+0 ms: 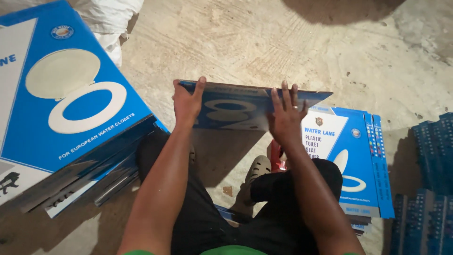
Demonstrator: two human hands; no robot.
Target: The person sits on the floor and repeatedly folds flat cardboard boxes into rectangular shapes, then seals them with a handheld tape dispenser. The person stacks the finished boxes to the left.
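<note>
Between our knees, above the concrete floor (283,52), we held a flat blue carton blank (236,106) tilted up on edge. Our left hand (187,101) gripped its left end, thumb on the near printed face and fingers (176,86) hooked over the top edge. Our right hand (286,115) lay flat on the near face, its 4 fingers (285,92) spread and straight, tips reaching the top edge, closed on nothing. Stacks of flattened blue cartons lay at our left (71,118) and right (358,160).
</note>
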